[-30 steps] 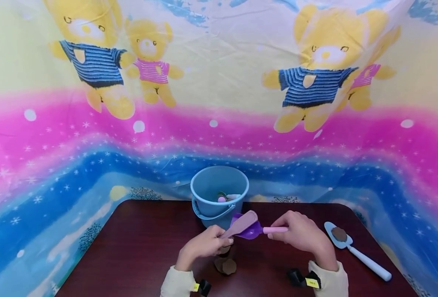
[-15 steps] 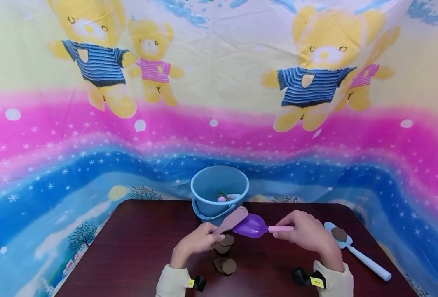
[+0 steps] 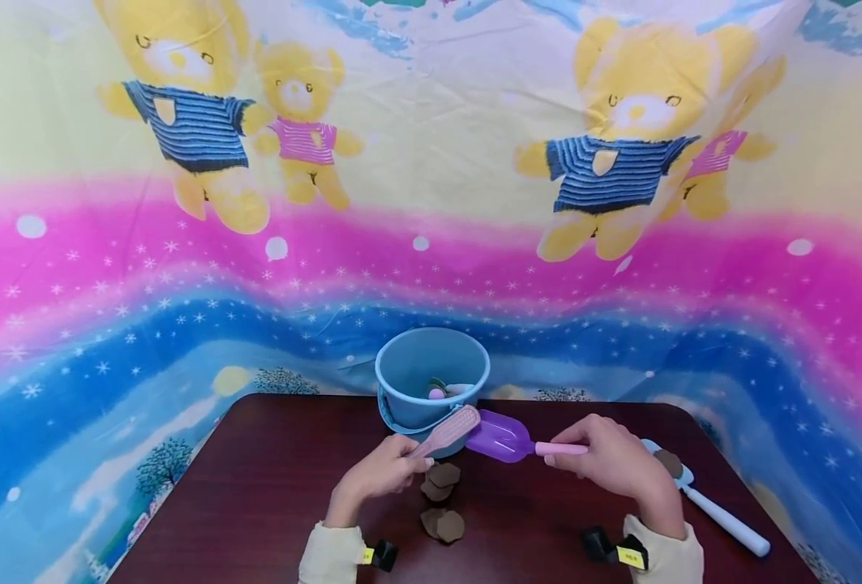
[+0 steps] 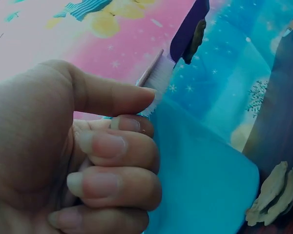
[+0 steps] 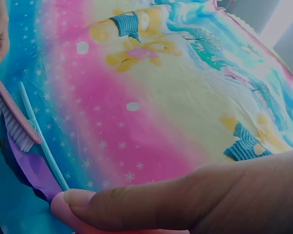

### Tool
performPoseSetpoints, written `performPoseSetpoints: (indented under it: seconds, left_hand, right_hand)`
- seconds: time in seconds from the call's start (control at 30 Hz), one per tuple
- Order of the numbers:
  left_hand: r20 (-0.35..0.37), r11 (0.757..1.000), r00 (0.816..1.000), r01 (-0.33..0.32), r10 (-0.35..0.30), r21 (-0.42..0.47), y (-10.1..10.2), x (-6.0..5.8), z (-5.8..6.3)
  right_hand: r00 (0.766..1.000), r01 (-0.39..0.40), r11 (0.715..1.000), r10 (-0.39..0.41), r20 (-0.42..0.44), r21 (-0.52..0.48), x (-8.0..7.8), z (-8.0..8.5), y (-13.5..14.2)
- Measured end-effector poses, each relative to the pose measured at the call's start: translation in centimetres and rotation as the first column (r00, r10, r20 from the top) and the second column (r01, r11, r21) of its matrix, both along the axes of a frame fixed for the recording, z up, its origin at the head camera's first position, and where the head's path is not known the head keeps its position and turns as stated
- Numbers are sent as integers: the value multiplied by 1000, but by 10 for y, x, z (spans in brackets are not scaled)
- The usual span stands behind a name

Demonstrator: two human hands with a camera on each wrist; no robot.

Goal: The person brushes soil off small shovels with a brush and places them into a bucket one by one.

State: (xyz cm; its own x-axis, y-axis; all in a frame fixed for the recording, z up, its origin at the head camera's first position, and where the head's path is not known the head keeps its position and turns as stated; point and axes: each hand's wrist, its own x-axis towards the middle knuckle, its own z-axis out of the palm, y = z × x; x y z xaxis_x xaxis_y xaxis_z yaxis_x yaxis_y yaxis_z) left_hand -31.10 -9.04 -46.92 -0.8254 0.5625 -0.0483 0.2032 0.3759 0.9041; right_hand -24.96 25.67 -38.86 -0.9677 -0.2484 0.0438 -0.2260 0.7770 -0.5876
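Note:
My left hand pinches the handle of a pink brush, its white bristles showing in the left wrist view. The right hand grips the pink handle of a small purple shovel, held level above the table. The brush's tip overlaps the shovel blade's left edge in the head view. A brown lump shows against the shovel's blade in the left wrist view. Below the left fingers, brown clay-like pieces lie on the table, with more brown pieces nearer the front.
Behind the tools a blue bucket stands at the table's back edge, a few small things inside. At right lies a light-blue trowel with a brown lump on its blade, partly behind the right hand. A printed cloth hangs behind the table.
My left hand has drawn left with the brush, uncovering the brown pieces below. The right hand has shifted right with the shovel, and the overlap of brush and blade has shrunk.

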Motion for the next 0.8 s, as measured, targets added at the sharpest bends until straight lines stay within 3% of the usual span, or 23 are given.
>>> performPoseSetpoints:
  seconds: [0.37, 0.8]
  left_hand:
    - [19, 992, 997, 78, -81, 99, 5, -2, 1]
    - [24, 972, 985, 163, -169, 169, 27, 6, 2]
  right_hand:
    - [1000, -15, 1000, 15, 4, -19, -4, 1, -3]
    - [1000, -17, 1000, 17, -19, -6, -6, -1, -5]
